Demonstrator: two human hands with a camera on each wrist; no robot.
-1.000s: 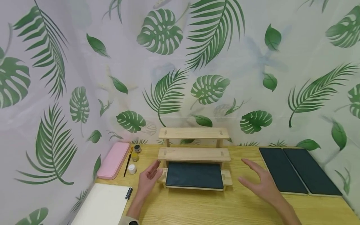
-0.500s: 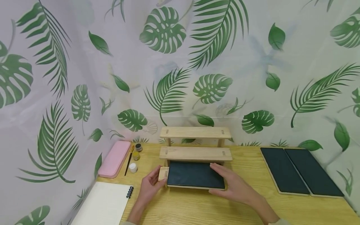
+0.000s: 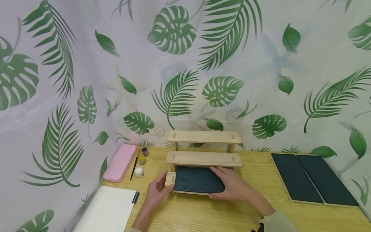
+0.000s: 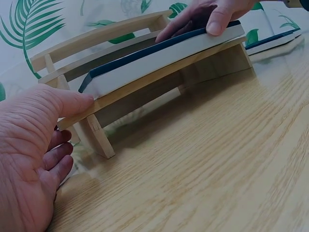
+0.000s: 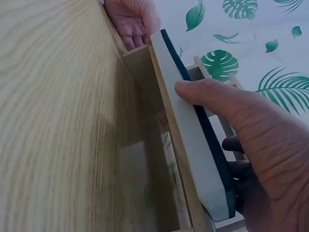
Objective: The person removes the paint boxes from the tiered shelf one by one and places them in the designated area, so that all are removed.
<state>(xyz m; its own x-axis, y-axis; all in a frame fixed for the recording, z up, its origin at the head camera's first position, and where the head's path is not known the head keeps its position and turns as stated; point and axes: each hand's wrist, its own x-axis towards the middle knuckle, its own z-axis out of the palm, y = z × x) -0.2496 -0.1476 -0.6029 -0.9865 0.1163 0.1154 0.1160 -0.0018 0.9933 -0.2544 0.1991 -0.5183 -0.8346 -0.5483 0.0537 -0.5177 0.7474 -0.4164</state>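
Head view, flat dark-topped board [image 3: 196, 180], pale edge

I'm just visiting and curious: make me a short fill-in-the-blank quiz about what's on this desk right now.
1. The right hand grips a dark board lying on the ____ step of the wooden stand.
2. The left hand touches the stand's ____ end.
3. ____ more dark boards lie on the table's right side.
4. The case by the wall is ____.

Missing words: lowest; left; Two; pink

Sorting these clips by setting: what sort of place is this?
Probably a staged craft or hobby desk: a wooden table against a leaf-print backdrop, with small paint jars, a brush and a spiral sketchpad.
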